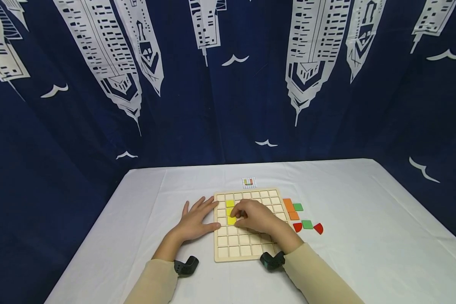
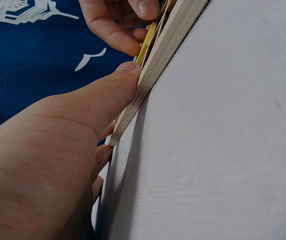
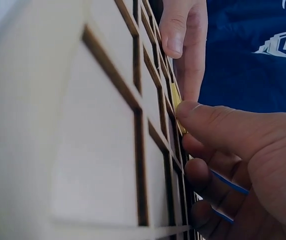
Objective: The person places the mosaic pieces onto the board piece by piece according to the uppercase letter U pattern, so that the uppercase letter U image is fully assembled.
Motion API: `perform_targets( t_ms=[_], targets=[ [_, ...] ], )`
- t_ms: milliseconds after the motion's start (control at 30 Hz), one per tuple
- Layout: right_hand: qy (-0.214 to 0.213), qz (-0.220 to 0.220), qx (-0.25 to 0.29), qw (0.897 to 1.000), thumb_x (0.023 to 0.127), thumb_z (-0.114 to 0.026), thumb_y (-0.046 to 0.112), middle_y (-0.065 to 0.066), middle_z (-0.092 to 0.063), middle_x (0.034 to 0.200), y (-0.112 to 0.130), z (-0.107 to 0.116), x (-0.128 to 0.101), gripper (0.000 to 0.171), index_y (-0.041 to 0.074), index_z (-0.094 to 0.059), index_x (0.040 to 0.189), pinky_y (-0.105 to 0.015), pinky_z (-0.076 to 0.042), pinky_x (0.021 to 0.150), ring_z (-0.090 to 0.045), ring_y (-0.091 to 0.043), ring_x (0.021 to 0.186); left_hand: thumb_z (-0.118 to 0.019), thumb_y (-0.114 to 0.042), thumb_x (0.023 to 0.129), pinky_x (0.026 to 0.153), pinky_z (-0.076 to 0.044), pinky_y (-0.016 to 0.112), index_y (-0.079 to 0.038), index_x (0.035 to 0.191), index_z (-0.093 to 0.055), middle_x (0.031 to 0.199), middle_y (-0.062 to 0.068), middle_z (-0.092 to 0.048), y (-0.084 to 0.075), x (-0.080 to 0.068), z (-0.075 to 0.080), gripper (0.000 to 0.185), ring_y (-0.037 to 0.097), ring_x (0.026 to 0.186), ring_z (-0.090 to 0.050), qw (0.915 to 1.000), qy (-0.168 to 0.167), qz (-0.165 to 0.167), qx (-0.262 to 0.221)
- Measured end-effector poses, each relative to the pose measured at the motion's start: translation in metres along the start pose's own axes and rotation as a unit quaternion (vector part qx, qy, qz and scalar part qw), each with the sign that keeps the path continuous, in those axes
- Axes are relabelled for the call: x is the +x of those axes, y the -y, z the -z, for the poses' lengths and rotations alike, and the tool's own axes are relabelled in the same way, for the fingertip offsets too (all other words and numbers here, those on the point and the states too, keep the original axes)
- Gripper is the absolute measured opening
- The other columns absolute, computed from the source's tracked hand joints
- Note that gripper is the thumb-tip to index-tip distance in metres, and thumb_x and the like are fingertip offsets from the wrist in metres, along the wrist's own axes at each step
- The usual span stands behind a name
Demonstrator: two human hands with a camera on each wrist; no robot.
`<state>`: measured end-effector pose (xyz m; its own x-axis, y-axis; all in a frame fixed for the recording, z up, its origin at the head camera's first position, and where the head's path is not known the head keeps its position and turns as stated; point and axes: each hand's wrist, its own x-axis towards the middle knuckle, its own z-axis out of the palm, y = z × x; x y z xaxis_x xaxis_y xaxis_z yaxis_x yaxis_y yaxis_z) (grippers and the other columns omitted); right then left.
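A wooden grid board (image 1: 233, 252) lies on the table, with several yellow square tiles (image 1: 229, 203) in a column near its left side. My left hand (image 1: 195, 221) rests at the board's left edge, fingers spread, thumb and fingertips touching the rim. Over the board, my right hand (image 1: 256, 215) bends its fingers down to the lowest yellow tile (image 1: 231, 221), with thumb and index finger at its edges. In the right wrist view, the thumb meets a yellow tile (image 3: 176, 95) low against the grid. The right hand's fingers partly cover the yellow column.
Right of the board lie orange squares (image 1: 289, 205), green pieces (image 1: 307, 224) and red quarter-round pieces (image 1: 318, 228). Behind the board is a small card (image 1: 249, 183) with a coloured grid pattern. A dark blue printed curtain (image 1: 220, 105) hangs beyond the white table (image 1: 365, 202).
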<state>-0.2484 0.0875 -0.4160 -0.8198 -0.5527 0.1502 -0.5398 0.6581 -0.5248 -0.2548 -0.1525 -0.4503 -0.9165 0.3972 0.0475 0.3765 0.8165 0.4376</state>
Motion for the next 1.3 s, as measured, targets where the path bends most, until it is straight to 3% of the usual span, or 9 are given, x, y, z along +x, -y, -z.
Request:
perform_targets(
  t_ms=[567,800,1000,1300],
  targets=[
    [0.027,0.011,0.009,1.000,0.084,-0.073,0.015,0.007,-0.064,0.095,-0.001,0.005,-0.008,0.019,0.017,-0.073,0.103,-0.021,-0.047,0.073,-0.053,-0.008,0.080,-0.063,-0.055,0.085,0.116,0.009,0.062,-0.028,0.149,-0.036,0.160,-0.006,-0.024,0.000,0.000,0.000,0.074,0.026,0.151,-0.012,1.0000,-0.003,-0.001,-0.005],
    [0.044,0.026,0.056,0.997,0.085,-0.072,0.011,0.003,-0.066,0.104,-0.004,0.013,-0.017,0.022,0.015,-0.071,0.107,-0.025,-0.052,0.081,-0.059,-0.013,0.090,-0.063,-0.054,0.085,0.116,0.009,0.063,-0.027,0.148,-0.037,0.160,-0.004,-0.024,-0.001,0.000,0.001,0.074,0.026,0.151,-0.012,0.9999,-0.004,-0.005,-0.012],
    [0.031,0.025,0.061,0.997,0.086,-0.071,0.014,0.000,-0.066,0.107,-0.011,0.026,-0.026,0.024,0.016,-0.069,0.110,-0.027,-0.051,0.079,-0.059,-0.016,0.089,-0.064,-0.054,0.085,0.116,0.009,0.063,-0.026,0.149,-0.036,0.160,-0.004,-0.024,-0.003,0.000,0.002,0.075,0.027,0.151,-0.012,0.9999,-0.003,-0.002,-0.013],
    [0.006,0.009,0.047,0.999,0.087,-0.069,0.013,-0.003,-0.065,0.104,-0.029,0.043,-0.045,0.025,0.014,-0.067,0.112,-0.020,-0.048,0.073,-0.054,-0.008,0.083,-0.064,-0.054,0.085,0.115,0.009,0.063,-0.026,0.148,-0.037,0.160,-0.003,-0.024,-0.002,0.001,0.000,0.075,0.028,0.151,-0.013,1.0000,-0.004,-0.006,-0.007]
  ],
)
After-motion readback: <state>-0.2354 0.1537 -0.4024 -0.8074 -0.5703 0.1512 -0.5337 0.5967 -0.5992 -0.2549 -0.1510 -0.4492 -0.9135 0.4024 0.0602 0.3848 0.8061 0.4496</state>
